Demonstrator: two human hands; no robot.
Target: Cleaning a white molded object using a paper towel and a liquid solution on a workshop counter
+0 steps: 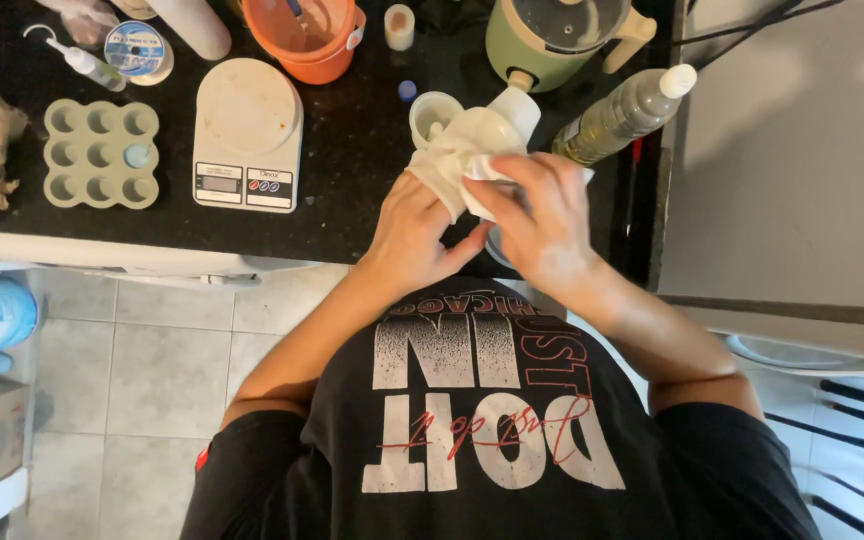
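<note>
Two hands meet at upper centre of the frame, over the black bench. Left hand curls under a white cloth, gripping it. Right hand closes its fingers over the cloth's top. Cloth wraps a white pump part, just beside the scale and oil bottle.

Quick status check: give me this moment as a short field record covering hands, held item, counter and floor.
left hand: grips the white cloth wrapped round a cream jug-like container
right hand: presses a fold of the cloth from the front
counter: black; kitchen scale, grey silicone mould, orange bowl, green kettle-like appliance, clear bottle lying tilted
floor: pale tiles
</note>
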